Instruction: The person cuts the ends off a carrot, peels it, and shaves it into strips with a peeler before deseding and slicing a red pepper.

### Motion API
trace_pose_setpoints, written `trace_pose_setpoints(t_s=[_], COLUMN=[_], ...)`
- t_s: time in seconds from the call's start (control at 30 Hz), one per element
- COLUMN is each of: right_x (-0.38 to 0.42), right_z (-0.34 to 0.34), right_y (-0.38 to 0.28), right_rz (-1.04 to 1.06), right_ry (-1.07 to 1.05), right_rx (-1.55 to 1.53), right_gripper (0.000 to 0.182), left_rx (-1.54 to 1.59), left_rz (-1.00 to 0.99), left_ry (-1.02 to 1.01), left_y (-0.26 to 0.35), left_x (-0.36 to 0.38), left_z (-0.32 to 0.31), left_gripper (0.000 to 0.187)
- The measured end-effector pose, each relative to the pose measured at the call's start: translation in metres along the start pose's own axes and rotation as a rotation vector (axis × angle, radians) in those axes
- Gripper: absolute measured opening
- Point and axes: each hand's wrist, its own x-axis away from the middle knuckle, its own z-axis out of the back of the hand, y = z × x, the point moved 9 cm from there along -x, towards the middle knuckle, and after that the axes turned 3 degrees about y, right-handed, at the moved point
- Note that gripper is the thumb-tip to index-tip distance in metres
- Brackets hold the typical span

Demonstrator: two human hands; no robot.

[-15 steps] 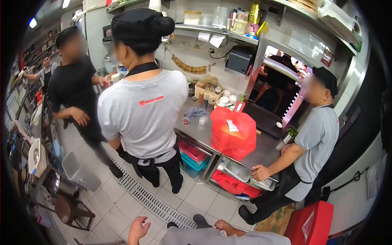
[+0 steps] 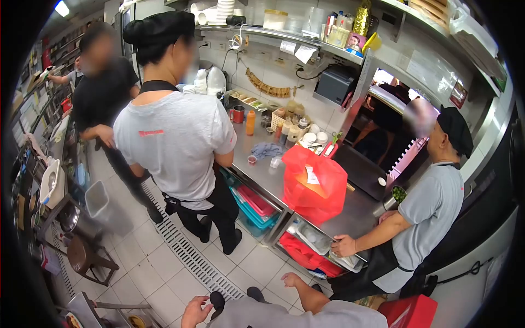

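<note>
My left hand hangs at the bottom of the head view beside my grey shirt. Its fingers are loosely bent and apart, with nothing visible in them, near my dark shoe. My right hand is held out over the tiled floor, its fingers loosely curled and holding nothing that I can see. Ahead on the steel counter stands a red bag with a white slip on it, out of reach of both hands.
A co-worker at the right rests a hand on the drawer edge. Another co-worker stands at the counter, and one in black is farther left. A floor drain grate, a stool and a red box lie around me.
My view has shifted. My right arm reaches farther forward, and my left hand sits lower beside my body. The co-worker at the counter has turned to the right; the red bag stays put.
</note>
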Motion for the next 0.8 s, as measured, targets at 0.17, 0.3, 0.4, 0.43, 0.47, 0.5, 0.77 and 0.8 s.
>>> trace_pose_setpoints(t_s=[0.17,0.3,0.4,0.43,0.47,0.5,0.77,0.8], right_x=[0.012,0.009,0.015,0.013,0.012,0.021,0.033,0.030], right_z=[0.022,-0.004,-0.044,-0.044,-0.045,-0.042,-0.031,-0.030], right_y=[-0.011,-0.052,-0.059,-0.068,-0.078,-0.087,-0.110,-0.111], right_rz=[-0.673,-0.493,-0.528,-0.455,-0.383,-0.470,-0.692,-0.742], right_ry=[-0.025,-0.033,-0.064,-0.076,-0.082,-0.122,-0.101,-0.073], right_rx=[-0.640,-0.619,-0.572,-0.469,-0.364,-0.410,-0.610,-0.697], right_gripper=[0.036,0.038,0.037,0.037,0.036,0.034,0.031,0.030], left_rx=[-0.006,-0.024,-0.065,-0.068,-0.072,-0.075,-0.095,-0.107], left_rz=[0.000,0.049,0.013,0.007,-0.006,-0.019,-0.094,-0.138], left_ry=[0.062,0.089,0.130,0.127,0.126,0.125,0.037,0.043], left_y=[-0.011,-0.022,-0.033,-0.036,-0.036,-0.037,-0.044,-0.048], left_x=[-0.006,-0.010,-0.016,-0.019,-0.021,-0.023,-0.031,-0.024], left_z=[0.027,0.064,0.089,0.095,0.101,0.106,0.122,0.126], left_gripper=[0.039,0.039,0.039,0.039,0.039,0.039,0.040,0.041])
